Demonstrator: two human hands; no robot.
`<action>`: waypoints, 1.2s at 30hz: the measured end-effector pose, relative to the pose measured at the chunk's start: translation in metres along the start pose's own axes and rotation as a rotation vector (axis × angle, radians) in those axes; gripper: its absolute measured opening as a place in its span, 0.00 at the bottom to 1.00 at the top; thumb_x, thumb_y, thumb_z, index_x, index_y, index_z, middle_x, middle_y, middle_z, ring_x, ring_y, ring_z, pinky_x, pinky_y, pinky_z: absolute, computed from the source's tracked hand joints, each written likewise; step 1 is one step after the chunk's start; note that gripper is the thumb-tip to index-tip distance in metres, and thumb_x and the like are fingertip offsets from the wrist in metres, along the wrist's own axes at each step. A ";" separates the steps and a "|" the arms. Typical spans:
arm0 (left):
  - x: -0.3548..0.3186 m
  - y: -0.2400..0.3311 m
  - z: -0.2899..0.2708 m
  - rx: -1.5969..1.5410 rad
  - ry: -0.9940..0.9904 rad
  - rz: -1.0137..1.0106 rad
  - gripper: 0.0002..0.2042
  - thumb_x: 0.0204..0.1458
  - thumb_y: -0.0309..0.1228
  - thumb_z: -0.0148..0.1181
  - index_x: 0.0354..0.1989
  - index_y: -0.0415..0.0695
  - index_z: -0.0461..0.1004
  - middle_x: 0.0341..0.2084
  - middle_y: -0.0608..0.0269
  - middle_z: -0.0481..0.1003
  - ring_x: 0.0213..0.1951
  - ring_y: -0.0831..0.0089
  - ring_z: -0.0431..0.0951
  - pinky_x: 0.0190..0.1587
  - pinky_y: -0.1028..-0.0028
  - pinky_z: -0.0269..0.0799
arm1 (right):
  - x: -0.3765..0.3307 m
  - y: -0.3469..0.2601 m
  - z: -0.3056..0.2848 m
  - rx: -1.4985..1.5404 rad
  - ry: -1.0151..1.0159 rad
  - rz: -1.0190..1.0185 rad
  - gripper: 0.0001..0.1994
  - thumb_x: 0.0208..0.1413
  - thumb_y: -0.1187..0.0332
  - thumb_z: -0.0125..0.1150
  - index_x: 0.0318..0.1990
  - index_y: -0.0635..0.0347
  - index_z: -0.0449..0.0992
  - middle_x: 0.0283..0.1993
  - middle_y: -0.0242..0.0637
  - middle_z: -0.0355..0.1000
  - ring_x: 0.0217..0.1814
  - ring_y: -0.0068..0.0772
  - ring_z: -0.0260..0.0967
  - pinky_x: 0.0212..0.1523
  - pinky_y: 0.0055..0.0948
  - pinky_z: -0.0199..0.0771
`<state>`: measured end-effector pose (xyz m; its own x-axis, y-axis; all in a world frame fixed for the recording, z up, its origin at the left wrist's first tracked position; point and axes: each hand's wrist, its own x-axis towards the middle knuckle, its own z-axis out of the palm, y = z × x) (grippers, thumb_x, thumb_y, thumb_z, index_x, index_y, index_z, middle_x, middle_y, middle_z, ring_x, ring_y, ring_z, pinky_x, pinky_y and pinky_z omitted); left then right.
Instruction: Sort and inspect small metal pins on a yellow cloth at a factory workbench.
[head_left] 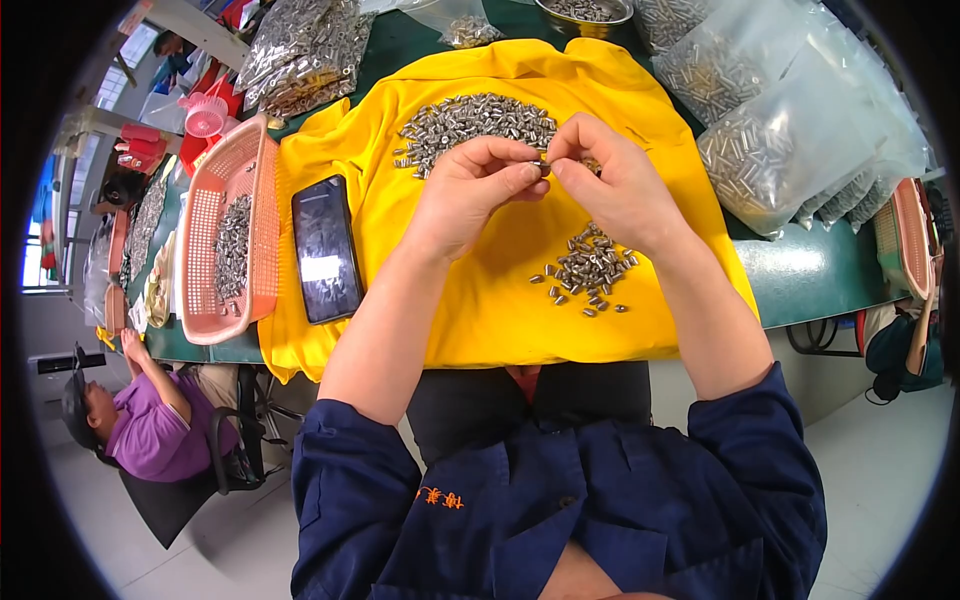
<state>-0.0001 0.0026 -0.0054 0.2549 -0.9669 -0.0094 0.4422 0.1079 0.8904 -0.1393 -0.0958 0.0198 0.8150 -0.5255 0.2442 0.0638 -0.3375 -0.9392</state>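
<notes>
My left hand (475,190) and my right hand (610,180) meet above a yellow cloth (390,230). Between their fingertips is a small metal part (543,167), mostly covered by the fingers; both hands pinch at it. Just beyond my hands lies a large heap of small silvery cylindrical metal parts (470,122). A smaller pile of similar parts (590,265) rests nearer to me, below my right hand, with a few scattered at its edge.
A black phone (327,250) lies left of my forearm, beside a pink plastic basket (262,240) holding more metal parts. Bulging clear bags of parts (760,150) stand at the right, another bag (305,50) at the far left. A person in purple (160,420) sits at the left.
</notes>
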 end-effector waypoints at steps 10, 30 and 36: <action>-0.001 0.000 0.007 0.249 0.088 0.068 0.06 0.45 0.21 0.55 0.32 0.36 0.72 0.27 0.61 0.74 0.29 0.76 0.74 0.35 0.80 0.71 | -0.003 -0.005 0.004 -0.229 -0.010 -0.043 0.02 0.46 0.76 0.47 0.28 0.62 0.63 0.24 0.32 0.62 0.27 0.21 0.59 0.28 0.20 0.61; -0.014 0.032 -0.017 1.253 0.041 0.302 0.08 0.42 0.24 0.54 0.33 0.40 0.73 0.31 0.59 0.73 0.32 0.68 0.74 0.35 0.76 0.68 | 0.008 0.009 -0.018 0.145 0.219 0.093 0.04 0.48 0.72 0.49 0.30 0.62 0.66 0.24 0.25 0.62 0.25 0.13 0.55 0.25 0.14 0.57; 0.004 0.026 -0.029 1.614 -0.017 0.332 0.06 0.41 0.25 0.53 0.28 0.42 0.74 0.28 0.59 0.72 0.33 0.62 0.71 0.37 0.70 0.67 | 0.007 0.005 -0.013 0.122 0.184 0.059 0.03 0.47 0.73 0.49 0.30 0.62 0.66 0.24 0.25 0.62 0.24 0.13 0.55 0.24 0.15 0.57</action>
<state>0.0378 0.0084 0.0042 0.1363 -0.9555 0.2616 -0.9258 -0.0289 0.3768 -0.1401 -0.1113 0.0197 0.7016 -0.6787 0.2170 0.0971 -0.2106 -0.9727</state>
